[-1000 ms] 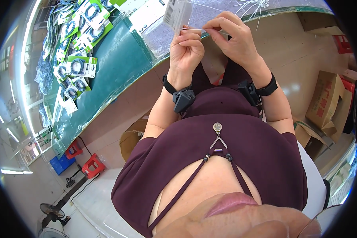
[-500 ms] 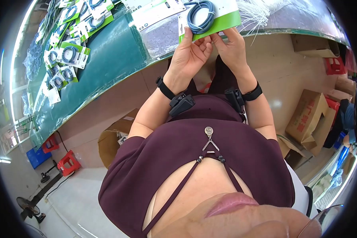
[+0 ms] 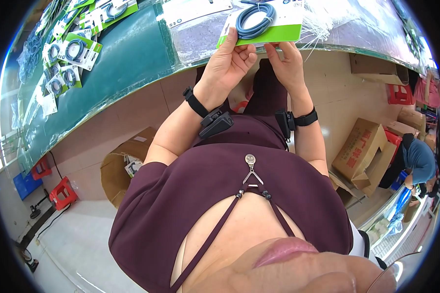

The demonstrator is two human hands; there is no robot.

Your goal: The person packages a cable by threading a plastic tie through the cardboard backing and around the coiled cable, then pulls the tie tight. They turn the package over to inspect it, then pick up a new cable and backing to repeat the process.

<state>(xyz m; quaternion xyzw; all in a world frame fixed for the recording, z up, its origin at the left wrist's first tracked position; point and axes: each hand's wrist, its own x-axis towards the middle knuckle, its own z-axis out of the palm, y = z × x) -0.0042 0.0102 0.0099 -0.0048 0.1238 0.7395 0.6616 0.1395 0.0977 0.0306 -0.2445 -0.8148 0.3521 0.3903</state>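
A white and green backing card point(image 3: 284, 33) with a coiled blue-grey cable point(image 3: 244, 30) on its front is held up at the table's near edge. My left hand point(image 3: 228, 66) grips its lower left corner, thumb on the front and the other fingers curled below and behind. Under the card's lower edge, my right hand point(image 3: 289, 63) has thumb and fingers drawn together; the fingertips are partly hidden by the card, so I cannot tell what they pinch. Behind it on the table lies another white card point(image 3: 195, 10). Thin white cable ties point(image 3: 318, 23) are spread just right of the held card.
Several carded cables point(image 3: 76, 50) are heaped on the green tabletop point(image 3: 127, 63) at the left. Below stand an opened cardboard box point(image 3: 359, 149), a round brown carton point(image 3: 113, 171) and red stools point(image 3: 63, 194). Another person in a blue top point(image 3: 419, 158) is at the far right.
The view has shifted slightly, and the person at the right shows more fully. The held card tilts a little more; my right fingers have drawn down along its lower edge. My left hand keeps its grip.
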